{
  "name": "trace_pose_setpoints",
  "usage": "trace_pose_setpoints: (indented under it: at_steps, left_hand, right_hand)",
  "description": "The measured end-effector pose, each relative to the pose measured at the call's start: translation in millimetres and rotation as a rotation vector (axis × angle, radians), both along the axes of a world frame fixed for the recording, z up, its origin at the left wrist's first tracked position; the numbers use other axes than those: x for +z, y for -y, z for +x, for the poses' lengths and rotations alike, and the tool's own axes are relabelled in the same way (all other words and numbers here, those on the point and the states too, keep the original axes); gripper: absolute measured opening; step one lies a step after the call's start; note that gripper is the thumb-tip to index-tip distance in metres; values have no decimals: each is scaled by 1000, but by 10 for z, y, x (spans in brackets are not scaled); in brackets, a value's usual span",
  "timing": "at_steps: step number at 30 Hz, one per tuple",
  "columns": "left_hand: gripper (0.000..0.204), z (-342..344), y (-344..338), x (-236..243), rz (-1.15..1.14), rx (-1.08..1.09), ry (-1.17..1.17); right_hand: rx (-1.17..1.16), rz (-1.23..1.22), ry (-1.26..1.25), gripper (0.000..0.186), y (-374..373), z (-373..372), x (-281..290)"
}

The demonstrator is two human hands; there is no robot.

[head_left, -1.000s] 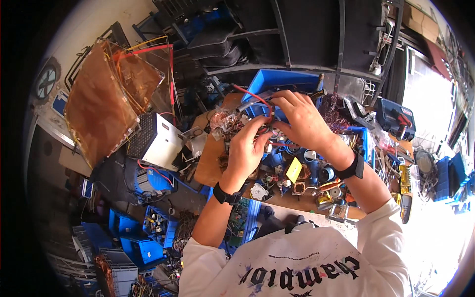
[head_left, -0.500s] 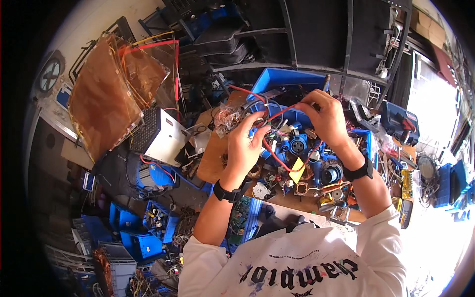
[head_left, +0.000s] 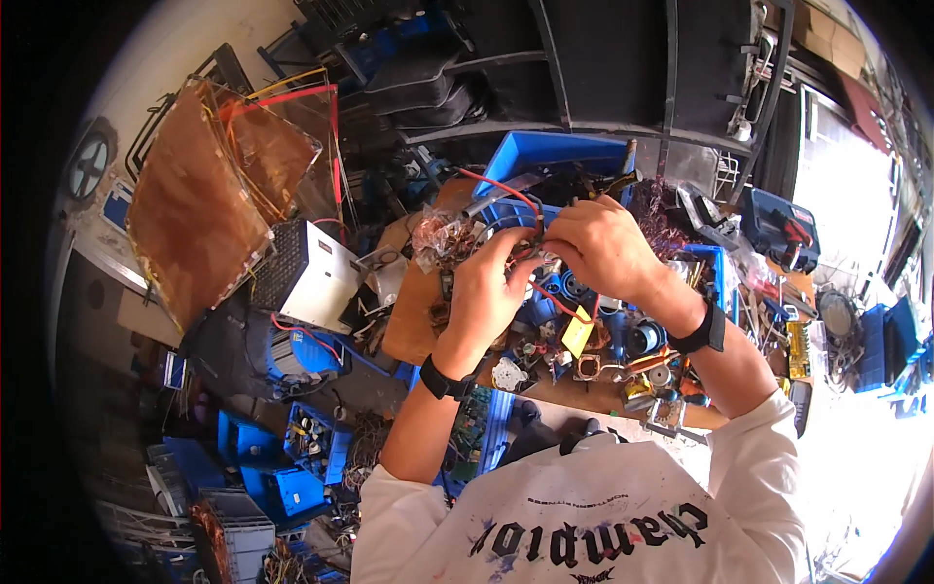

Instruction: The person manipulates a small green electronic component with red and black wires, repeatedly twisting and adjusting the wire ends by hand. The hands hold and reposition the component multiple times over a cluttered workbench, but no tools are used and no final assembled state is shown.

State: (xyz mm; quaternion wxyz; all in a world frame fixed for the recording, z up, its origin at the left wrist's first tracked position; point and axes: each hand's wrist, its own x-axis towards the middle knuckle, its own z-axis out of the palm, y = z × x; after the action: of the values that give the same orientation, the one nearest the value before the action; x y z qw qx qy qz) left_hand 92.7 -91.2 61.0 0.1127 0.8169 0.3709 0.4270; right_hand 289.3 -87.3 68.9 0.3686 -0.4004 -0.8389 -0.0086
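Observation:
A bundle of red and dark cables runs between my two hands above the workbench. My left hand (head_left: 486,292) is closed round it, thumb and fingers pinched together. Right beside it, my right hand (head_left: 605,251) pinches the same bundle, its fingertips almost touching the left ones; exactly which strand it grips is hidden. One red cable (head_left: 496,183) arches up from the hands toward the back left. Another red length hangs below them, next to a yellow tag (head_left: 577,337). Blue round connectors (head_left: 644,337) and mixed small parts lie under the hands.
Behind the hands stands a blue bin (head_left: 564,154). Crumpled clear plastic (head_left: 440,237) lies left of them, near a white metal box (head_left: 327,276). A blue tool case (head_left: 778,232) sits at the right. Blue crates (head_left: 292,487) with scrap stand on the lower left.
My right hand has come down and left from the raised red cable to meet my left hand at the bundle. The stretch of red cable between the hands has shortened.

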Motion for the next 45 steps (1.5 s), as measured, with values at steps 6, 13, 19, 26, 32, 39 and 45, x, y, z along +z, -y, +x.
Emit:
trace_pose_setpoints:
  at_steps: [6,13,19,26,32,39,45]
  left_hand:
    - [29,-35,14,46,1,15,-2]
    - [30,-91,51,21,-263,-70,92]
    - [22,-1030,-181,-382,-538,-68,441]
    - [30,-574,-114,-223,-481,-299,590]
    - [36,-312,-40,-88,-366,-288,665]
    - [38,-126,-39,-66,-228,-110,688]
    - [29,5,-69,-1,-312,-37,814]
  right_hand:
    - [-12,-32,-67,9,43,-38,15]
    - [114,-247,-265,11,-37,153,4]
    - [-243,-229,-545,22,-189,1366,176]
    - [-153,-478,-391,21,-104,686,-143]
    - [-199,196,-256,34,192,6,26]
    - [41,-164,-425,19,440,-390,107]
    - [-9,-139,-336,17,264,-417,-45]
